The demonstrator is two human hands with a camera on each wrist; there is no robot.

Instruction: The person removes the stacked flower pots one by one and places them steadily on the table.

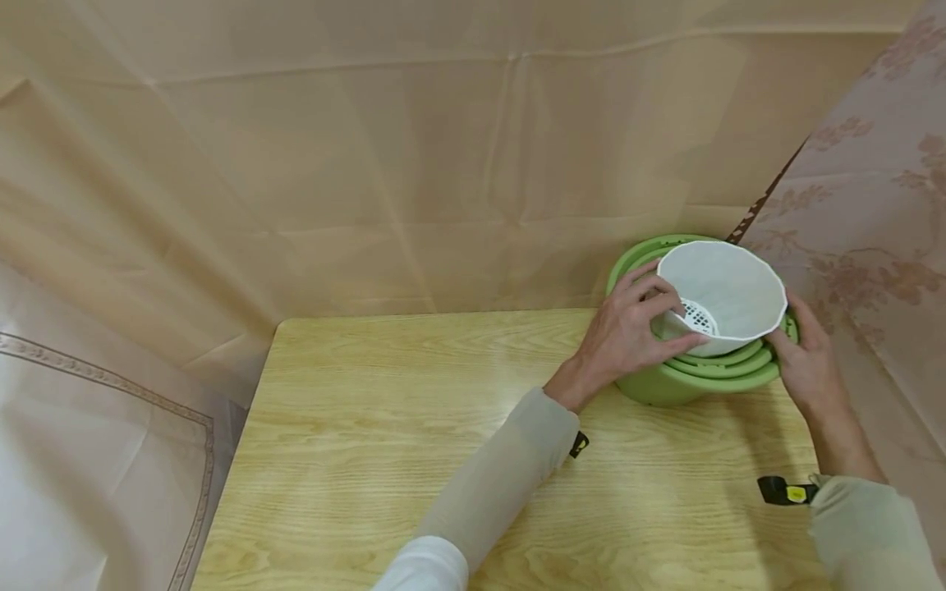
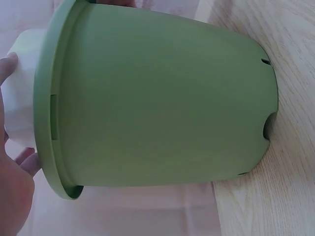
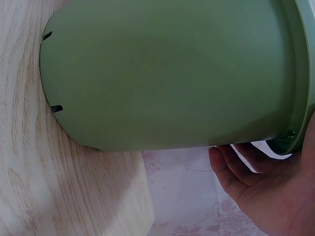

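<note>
A stack of green plastic pots (image 1: 665, 386) stands at the far right corner of the wooden table (image 1: 414, 427). In both wrist views the outer green pot's wall (image 2: 157, 98) (image 3: 167, 73) fills the picture. A white inner pot (image 1: 727, 287) with a perforated bottom sits tilted in the top of the stack. My left hand (image 1: 665, 316) grips the white pot's left wall (image 2: 24, 88), fingers over it and thumb below. My right hand (image 1: 791, 345) holds the right side of the green rim, its fingers (image 3: 236, 167) curled under the rim.
Beige cloth hangs behind and to the left of the table. A flowered curtain (image 1: 872, 230) drops close on the right, just past the pots. The table's bare wood stretches left and toward me. A black strap (image 1: 783, 491) is on my right wrist.
</note>
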